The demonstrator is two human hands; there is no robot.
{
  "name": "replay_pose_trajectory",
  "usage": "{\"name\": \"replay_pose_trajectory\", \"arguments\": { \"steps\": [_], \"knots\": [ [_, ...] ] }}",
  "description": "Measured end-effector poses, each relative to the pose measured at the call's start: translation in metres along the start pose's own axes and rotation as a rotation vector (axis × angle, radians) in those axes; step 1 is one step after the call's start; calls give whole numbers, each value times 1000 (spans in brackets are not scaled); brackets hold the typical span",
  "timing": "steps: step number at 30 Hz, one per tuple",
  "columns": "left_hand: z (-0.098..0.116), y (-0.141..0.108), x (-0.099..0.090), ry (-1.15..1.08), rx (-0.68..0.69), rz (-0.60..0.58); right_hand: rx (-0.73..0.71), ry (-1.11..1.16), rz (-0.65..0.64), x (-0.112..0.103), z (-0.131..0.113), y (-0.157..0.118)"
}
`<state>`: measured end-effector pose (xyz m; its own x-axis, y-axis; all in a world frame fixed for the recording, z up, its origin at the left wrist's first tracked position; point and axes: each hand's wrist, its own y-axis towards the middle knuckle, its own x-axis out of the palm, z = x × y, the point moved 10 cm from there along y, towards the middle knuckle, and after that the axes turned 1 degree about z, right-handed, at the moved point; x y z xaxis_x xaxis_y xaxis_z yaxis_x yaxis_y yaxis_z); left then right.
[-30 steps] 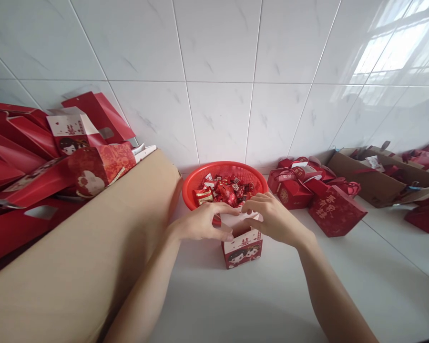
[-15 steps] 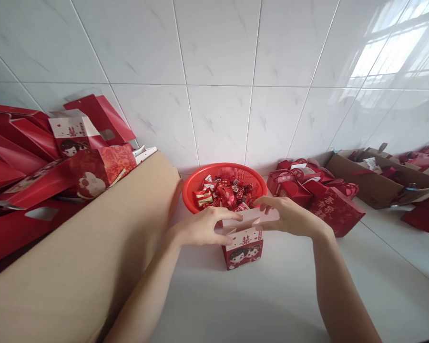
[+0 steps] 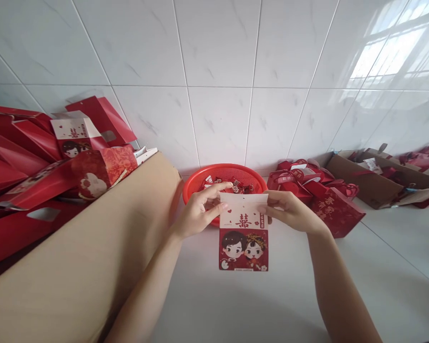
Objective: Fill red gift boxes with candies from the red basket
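Note:
A small red and white paper box [image 3: 243, 238] with two cartoon figures faces me upright, its white top flap raised. My left hand [image 3: 203, 209] pinches its upper left edge between thumb and fingers. The upper right edge is in the grip of my right hand [image 3: 289, 209]. Directly behind the box, a red plastic basket [image 3: 221, 169] holds wrapped candies [image 3: 241, 186], partly hidden by the box and my left fingers.
On the left, a large cardboard box [image 3: 93, 247] holds many red paper boxes [image 3: 35, 138]. Filled red boxes [image 3: 293, 186] and a red bag [image 3: 338, 212] stand right of the basket. Open cartons [image 3: 372, 183] lie farther right, along the tiled wall [image 3: 218, 124].
The small box has turned its front squarely towards me, its top drawn together and raised. Both hands have closed on its upper edges. The other person's hand at the far right is gone from view.

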<state>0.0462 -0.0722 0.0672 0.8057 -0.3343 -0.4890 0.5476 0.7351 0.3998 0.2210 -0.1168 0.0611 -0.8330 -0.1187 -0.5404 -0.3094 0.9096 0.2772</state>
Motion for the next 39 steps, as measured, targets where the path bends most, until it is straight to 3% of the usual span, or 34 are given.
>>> {"name": "replay_pose_trajectory", "arguments": {
  "steps": [9, 14, 19, 23, 26, 31, 35, 39],
  "knots": [
    [7, 2, 3, -41, 92, 38, 29, 230, 11, 2, 8, 1],
    [24, 1, 4, -73, 258, 39, 14, 319, -14, 4, 5, 1],
    [31, -2, 2, -36, 361, 88, 46, 341, -142, 14, 1, -2],
    [31, -2, 2, 0, 391, 107, 155, 275, -122, 19, 9, 0],
    [31, -2, 1, 5, 366, 91, 195, 270, -57, 20, 14, 4],
    [21, -2, 10, -31, 208, -53, 194, 289, -14, 20, 14, 7],
    [-3, 1, 10, -73, -36, -22, 183, 305, 23, 16, 13, 7],
    [-9, 5, 15, -73, -81, -30, 175, 318, 54, 13, 13, 8]
  ]
}}
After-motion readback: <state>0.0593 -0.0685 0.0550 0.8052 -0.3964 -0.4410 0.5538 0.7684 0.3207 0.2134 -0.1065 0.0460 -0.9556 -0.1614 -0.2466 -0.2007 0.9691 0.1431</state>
